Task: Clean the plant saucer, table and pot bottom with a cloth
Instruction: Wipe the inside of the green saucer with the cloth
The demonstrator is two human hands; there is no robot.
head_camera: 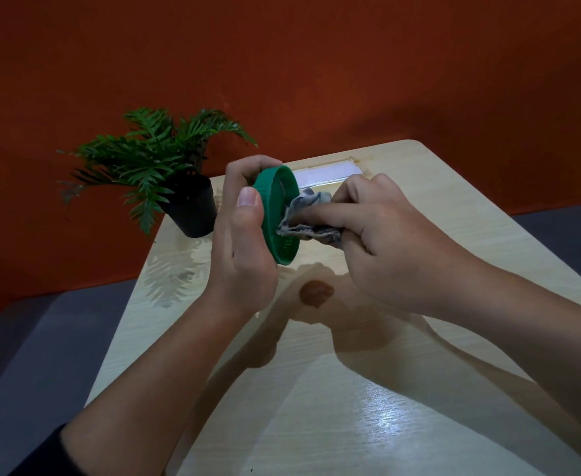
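Saucer (278,214) is off the tabletop (402,389), held in the air on edge in the left hand (244,255). Thumb over the near rim, the other fingers (247,170) curled over the far rim, so that hand is clenched on the saucer. Its open face points to the person's right, straight at the right hand (388,242).

Right hand is bunched around the grey cloth (308,218), grasping it, index finger extended and pressing the wad into the saucer's hollow. Cloth touches the inner face; how deep it reaches I can't tell, the rim hides it.

Key relation: saucer plane is roughly vertical, axis running left-right between the two hands, cloth entering from the right. My read is that the saucer wipe is in progress, and the next stroke needs the right hand to sweep round inside the rim while the left rotates or steadies it.

Pot (192,207) with the plant (151,156) stands upright at the far left corner of the tabletop, well apart from both hands, nearer the left one. Brown stain (316,293) sits on the tabletop just below the hands, unwiped. So table and pot bottom look still to do.

Risk: the two-point rim grip could slip under push from the cloth.
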